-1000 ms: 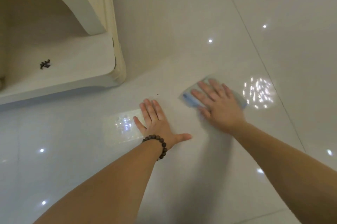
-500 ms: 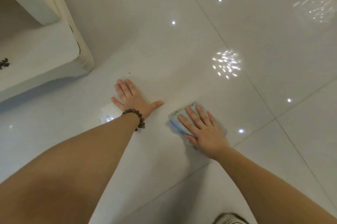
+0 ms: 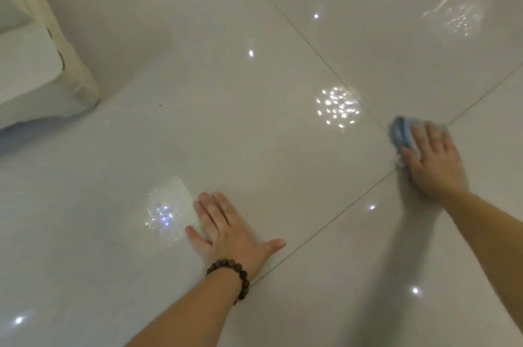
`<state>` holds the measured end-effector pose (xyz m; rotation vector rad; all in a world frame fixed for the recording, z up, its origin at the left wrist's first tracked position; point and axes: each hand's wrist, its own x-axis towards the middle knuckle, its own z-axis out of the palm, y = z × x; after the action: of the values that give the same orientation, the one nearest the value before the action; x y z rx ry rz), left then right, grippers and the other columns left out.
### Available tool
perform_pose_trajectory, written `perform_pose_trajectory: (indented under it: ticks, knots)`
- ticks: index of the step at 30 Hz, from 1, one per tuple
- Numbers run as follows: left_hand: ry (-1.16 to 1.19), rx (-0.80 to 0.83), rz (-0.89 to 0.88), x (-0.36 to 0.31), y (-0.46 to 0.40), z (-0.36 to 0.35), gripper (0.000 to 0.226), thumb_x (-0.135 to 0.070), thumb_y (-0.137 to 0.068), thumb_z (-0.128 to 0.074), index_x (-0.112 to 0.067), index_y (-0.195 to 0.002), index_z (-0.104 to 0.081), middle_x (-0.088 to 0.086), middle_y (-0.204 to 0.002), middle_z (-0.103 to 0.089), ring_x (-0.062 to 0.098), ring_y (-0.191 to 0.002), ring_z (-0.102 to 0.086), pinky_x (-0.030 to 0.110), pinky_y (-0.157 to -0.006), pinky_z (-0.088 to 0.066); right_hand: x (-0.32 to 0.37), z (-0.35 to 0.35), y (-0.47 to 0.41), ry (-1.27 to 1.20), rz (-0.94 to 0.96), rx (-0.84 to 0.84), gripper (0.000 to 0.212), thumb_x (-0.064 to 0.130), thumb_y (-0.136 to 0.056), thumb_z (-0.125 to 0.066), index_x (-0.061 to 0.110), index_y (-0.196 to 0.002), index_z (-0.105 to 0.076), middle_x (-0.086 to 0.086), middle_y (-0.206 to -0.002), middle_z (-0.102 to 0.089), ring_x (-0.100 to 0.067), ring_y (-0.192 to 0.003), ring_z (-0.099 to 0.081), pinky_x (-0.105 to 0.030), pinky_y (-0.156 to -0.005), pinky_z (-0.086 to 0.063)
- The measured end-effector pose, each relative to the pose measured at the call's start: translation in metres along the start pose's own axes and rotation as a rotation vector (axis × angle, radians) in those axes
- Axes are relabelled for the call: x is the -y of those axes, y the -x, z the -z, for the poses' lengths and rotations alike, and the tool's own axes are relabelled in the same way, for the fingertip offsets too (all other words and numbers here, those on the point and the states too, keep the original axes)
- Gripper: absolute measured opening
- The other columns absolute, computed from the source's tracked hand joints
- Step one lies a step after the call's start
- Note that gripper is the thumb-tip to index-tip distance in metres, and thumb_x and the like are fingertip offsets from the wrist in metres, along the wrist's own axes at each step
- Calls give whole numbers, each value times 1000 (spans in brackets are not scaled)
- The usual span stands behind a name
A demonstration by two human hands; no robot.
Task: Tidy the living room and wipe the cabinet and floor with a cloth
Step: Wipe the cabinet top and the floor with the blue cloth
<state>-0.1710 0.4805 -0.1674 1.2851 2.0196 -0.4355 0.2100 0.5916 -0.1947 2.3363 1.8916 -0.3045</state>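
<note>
Blue cloth (image 3: 402, 133): flat under your right hand (image 3: 433, 165), fingers straight, at a tile joint.
Left hand (image 3: 229, 230): yours, splayed flat on floor (image 3: 198, 134).

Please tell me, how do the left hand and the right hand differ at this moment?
The left hand lies bare and flat on the floor tile; the right hand presses a blue cloth. The left wrist wears a bead bracelet; the right wrist is bare. The left looks sharp, the right blurred. Both show straight fingers.
</note>
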Motion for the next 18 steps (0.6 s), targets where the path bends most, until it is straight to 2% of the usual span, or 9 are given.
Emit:
perform_pose_trajectory:
  ticks: [3,5,8,10,11,13,15,17,18]
  knots:
    - [8,-18,-11,-2,2,-1,157,-94,-49,-53,-5,-134,44,16,-143,48,31,-134,43,58,-109,17,5,14,-9,-193,-378,-25,61,53,-98,-16,30,-153,-2,-4,-161,1,-30,-147,6,-47,-118,0]
    - [12,-26,-15,-3,4,-1,157,-94,-48,-54,-6,-132,46,15,-143,48,30,-134,43,58,-109,17,68,13,16,-210,-376,-62,59,48,-99,-19,29,-153,-5,-7,-161,-3,-33,-147,0,-49,-118,-3]
    - [0,-34,-13,-2,5,1,157,-93,-48,-55,-6,-135,42,15,-146,44,30,-136,40,60,-112,14,156,-23,97,-132,222,-98,58,47,-96,-27,29,-150,-22,-7,-158,-22,-33,-145,-15,-51,-116,-13]
    - [-8,-40,-26,-1,8,3,156,-93,-49,-54,-6,-138,39,15,-148,41,30,-138,37,60,-113,11,157,-32,131,-43,648,-33,54,51,-96,-31,35,-148,-28,0,-156,-27,-27,-145,-18,-47,-116,-14]
    - [-7,-47,-31,-3,8,2,155,-93,-49,-54,-5,-138,38,15,-149,40,30,-139,36,59,-113,11,135,-29,124,7,735,-2,54,52,-96,-31,37,-148,-27,2,-156,-26,-25,-145,-18,-46,-116,-13]
    - [-14,-65,-23,-2,6,0,155,-94,-49,-53,-5,-139,37,16,-150,38,31,-139,34,59,-114,9,72,-23,93,35,529,-55,57,56,-94,-24,39,-149,-20,3,-158,-20,-23,-147,-12,-46,-117,-13]
    - [-22,-74,-22,-1,5,-2,155,-94,-49,-53,-5,-139,37,15,-150,38,30,-139,36,59,-113,10,13,-8,55,-23,47,-105,61,57,-93,-17,38,-150,-11,2,-161,-9,-23,-147,-1,-45,-117,-9]
    - [-29,-87,-32,1,4,-4,154,-93,-50,-53,-5,-139,37,15,-150,39,31,-138,36,59,-113,10,7,4,34,-191,-361,-123,60,54,-95,-18,35,-152,-7,0,-161,-3,-25,-147,5,-46,-118,-5]
    - [-30,-91,-33,1,4,-5,154,-93,-51,-54,-5,-140,36,15,-150,39,31,-139,36,59,-113,10,33,3,33,-227,-458,-145,59,51,-97,-21,33,-152,-7,-1,-161,-3,-27,-147,4,-47,-117,-5]
